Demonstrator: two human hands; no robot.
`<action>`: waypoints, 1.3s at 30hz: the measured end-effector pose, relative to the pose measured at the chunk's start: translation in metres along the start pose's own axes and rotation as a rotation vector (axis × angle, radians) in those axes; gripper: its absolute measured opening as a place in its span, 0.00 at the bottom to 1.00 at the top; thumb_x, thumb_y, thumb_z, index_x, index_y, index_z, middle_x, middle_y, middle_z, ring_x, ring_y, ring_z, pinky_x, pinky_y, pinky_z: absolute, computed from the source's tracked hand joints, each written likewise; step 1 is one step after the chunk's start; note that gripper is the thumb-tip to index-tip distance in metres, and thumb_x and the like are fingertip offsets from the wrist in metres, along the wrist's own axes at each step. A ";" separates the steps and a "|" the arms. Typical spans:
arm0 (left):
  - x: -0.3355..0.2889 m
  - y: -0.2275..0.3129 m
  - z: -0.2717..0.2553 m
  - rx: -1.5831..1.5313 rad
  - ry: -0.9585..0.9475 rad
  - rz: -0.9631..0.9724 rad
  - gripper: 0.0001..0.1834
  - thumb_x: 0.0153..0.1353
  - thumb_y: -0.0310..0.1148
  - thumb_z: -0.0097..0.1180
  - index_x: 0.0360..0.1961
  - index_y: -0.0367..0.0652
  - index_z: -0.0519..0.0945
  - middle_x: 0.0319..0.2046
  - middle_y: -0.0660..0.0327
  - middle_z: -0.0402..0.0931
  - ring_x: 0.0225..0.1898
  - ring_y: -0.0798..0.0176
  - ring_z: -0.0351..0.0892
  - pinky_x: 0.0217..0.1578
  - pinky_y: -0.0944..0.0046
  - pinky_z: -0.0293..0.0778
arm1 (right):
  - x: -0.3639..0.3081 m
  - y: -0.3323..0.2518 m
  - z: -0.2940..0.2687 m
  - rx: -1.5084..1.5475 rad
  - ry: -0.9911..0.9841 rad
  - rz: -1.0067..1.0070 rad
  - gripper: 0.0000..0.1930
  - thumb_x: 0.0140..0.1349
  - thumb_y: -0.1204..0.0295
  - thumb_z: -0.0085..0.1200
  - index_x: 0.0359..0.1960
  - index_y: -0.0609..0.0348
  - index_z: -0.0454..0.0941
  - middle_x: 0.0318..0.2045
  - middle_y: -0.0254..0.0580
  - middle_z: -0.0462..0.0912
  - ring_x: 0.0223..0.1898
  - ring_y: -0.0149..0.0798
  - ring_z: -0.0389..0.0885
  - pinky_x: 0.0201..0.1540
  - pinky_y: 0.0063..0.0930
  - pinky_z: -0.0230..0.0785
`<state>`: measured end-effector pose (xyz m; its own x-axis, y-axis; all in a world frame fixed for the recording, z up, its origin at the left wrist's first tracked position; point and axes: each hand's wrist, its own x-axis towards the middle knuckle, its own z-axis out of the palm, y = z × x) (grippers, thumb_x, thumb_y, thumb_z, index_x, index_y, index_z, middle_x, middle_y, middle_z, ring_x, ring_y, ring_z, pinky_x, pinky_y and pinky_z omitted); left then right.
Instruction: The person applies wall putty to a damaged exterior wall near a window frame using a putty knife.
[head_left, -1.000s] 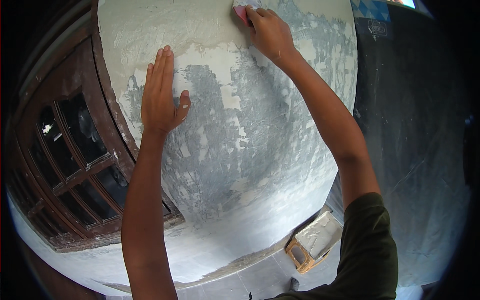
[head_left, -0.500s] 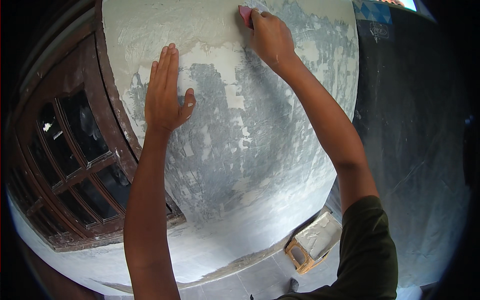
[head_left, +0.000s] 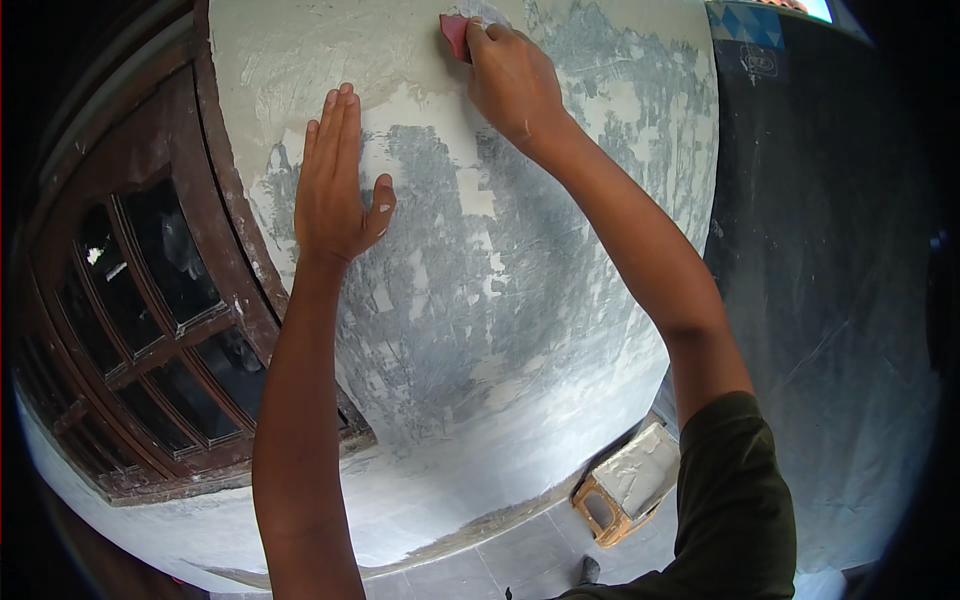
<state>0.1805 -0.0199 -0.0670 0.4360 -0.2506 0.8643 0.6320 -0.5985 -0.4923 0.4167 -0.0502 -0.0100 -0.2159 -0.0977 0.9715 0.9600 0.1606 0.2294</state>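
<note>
A wall [head_left: 420, 300] with patchy grey and off-white filler fills the middle of the view. My right hand [head_left: 515, 85], high on the wall, is closed around a pinkish-red putty scraper [head_left: 454, 36]. Part of the scraper is hidden behind my fingers, and it appears to be against the smooth beige filler [head_left: 340, 45]. To its left, my left hand [head_left: 335, 190] lies flat against the wall with straight fingers and the thumb out to the side. It holds nothing. Whitish specks of filler show on its thumb.
A brown wooden window frame [head_left: 190, 140] with dark panes borders the wall at left. A dark sheet-like surface [head_left: 830, 250] stands at right. Below, a yellowish stool [head_left: 600, 512] carries a tray smeared with filler [head_left: 635, 470] on the grey tiled floor [head_left: 510, 560].
My right hand has moved the scraper to the left and slightly down along the wall. My left hand stays flat in nearly the same place.
</note>
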 end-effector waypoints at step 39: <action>-0.006 0.000 -0.004 0.007 -0.011 -0.022 0.42 0.66 0.44 0.42 0.76 0.33 0.49 0.75 0.46 0.52 0.77 0.43 0.48 0.74 0.41 0.44 | -0.033 0.000 0.000 0.018 -0.008 -0.129 0.21 0.56 0.79 0.54 0.53 0.71 0.77 0.36 0.47 0.81 0.40 0.47 0.84 0.33 0.38 0.81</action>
<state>0.1755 -0.0219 -0.0717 0.4295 -0.2290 0.8736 0.6457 -0.5984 -0.4743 0.4241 -0.0465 -0.0418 -0.3391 -0.1112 0.9342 0.9208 0.1645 0.3538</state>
